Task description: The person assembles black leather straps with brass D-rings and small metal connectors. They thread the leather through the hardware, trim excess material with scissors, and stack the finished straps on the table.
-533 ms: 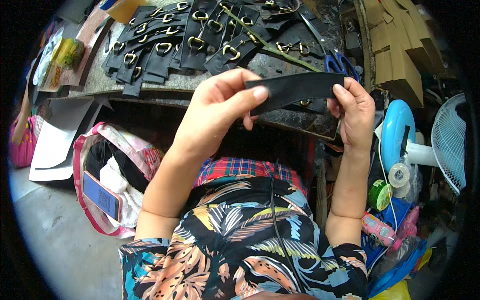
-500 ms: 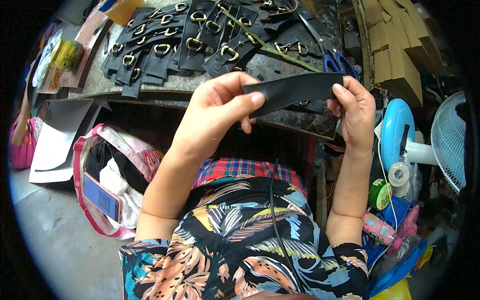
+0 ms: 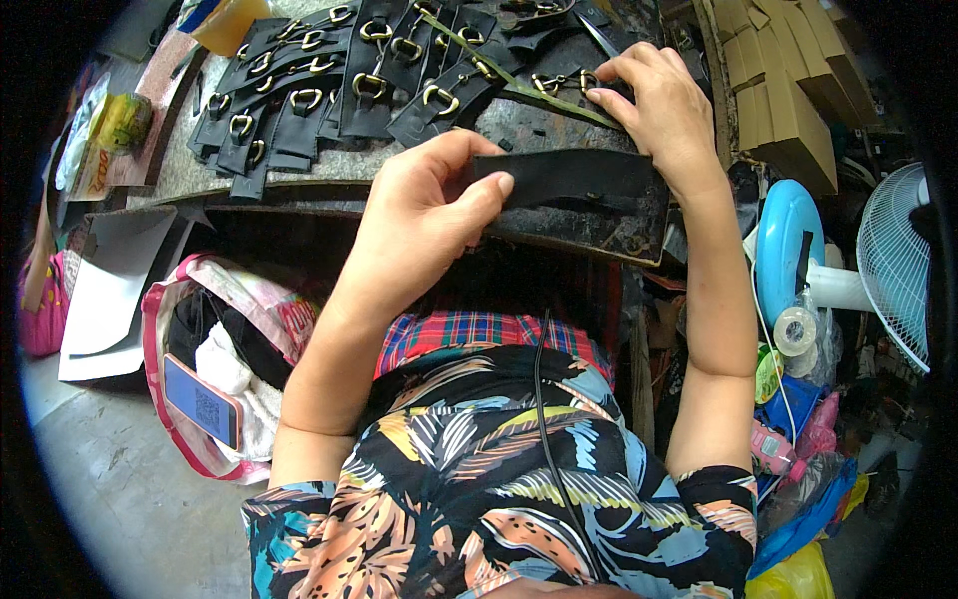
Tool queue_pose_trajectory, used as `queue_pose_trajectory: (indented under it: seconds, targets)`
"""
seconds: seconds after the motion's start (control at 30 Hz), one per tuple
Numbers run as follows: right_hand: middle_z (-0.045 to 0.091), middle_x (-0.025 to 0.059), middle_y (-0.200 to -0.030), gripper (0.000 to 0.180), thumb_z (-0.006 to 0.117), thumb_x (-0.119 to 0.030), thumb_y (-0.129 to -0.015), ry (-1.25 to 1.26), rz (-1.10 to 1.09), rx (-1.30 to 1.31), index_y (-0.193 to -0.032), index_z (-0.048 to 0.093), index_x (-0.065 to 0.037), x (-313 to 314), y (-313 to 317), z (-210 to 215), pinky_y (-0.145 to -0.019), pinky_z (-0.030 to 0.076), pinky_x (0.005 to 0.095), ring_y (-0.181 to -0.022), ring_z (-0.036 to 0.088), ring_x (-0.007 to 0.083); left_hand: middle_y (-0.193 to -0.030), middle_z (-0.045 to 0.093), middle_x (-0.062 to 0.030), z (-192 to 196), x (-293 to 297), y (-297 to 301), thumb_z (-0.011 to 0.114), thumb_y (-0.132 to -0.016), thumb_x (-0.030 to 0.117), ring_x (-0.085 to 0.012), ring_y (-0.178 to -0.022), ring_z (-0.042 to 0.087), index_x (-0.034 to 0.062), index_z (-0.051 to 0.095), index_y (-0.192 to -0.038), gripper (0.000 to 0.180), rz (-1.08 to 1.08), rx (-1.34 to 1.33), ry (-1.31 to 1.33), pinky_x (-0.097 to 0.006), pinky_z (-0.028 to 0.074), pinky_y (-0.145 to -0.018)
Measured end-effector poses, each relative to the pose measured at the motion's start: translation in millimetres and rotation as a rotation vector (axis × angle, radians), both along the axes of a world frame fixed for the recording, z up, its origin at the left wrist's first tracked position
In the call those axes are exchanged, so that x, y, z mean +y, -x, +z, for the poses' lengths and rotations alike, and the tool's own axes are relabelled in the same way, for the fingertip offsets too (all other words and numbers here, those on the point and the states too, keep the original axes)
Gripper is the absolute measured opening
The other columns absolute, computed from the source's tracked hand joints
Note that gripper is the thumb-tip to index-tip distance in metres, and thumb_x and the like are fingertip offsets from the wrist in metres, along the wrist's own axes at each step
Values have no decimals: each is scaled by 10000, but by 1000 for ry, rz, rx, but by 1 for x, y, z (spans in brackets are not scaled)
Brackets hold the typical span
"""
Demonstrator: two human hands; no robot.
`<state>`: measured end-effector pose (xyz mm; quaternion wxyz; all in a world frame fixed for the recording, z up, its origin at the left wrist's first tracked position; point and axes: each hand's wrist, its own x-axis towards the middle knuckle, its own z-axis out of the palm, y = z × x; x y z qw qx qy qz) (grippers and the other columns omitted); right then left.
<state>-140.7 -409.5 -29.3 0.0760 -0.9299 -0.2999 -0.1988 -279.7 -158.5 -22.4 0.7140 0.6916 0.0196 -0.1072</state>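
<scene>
My left hand (image 3: 429, 205) pinches one end of a flat black leather strap (image 3: 579, 182) between thumb and fingers. The strap stretches rightward over the bench's front edge, its right end unheld. My right hand (image 3: 659, 105) is over the bench, thumb and forefinger closed around a brass-coloured metal ring (image 3: 588, 80) on a small piece of hardware. A long thin olive-green strip (image 3: 519, 78) runs diagonally just left of that hand. Scissors (image 3: 597, 38) lie beyond it, their handles hidden behind my fingers.
Several black straps with brass-coloured D-rings (image 3: 304, 100) cover the bench's left and middle. Cardboard pieces (image 3: 788, 110) stand at the right, above a blue and white fan (image 3: 788, 240). At left below the bench is a bag (image 3: 160, 369) holding cloths and a phone (image 3: 203, 399).
My right hand has let go of the strap's right end and moved up and left to the metal ring. My left hand keeps its grip, and the strap hangs slightly lower.
</scene>
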Motion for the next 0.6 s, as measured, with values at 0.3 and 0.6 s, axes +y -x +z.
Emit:
queue_pose_trajectory:
  seconds: [0.3,0.6]
  targets:
    - [726,13,-974,184,750,-103,-965,-619,129,450,-1133,740,-29,-29,-2,51,-812,525,221,-867,660,81,-941,638,-137,-3,-20,-11,794,-882,180,-344,-769,707,104,609,-1254,423,226,-740,-1107,-411,572,-646]
    - [728,10,-954,164,709,-104,-1004,-711,287,630,-1134,746,-12,5,70,93,-766,512,203,-825,648,58,-1089,717,-59,19,-28,-38,806,-919,87,-144,-997,681,13,699,-1242,348,22,-864,-383,-287,540,-890]
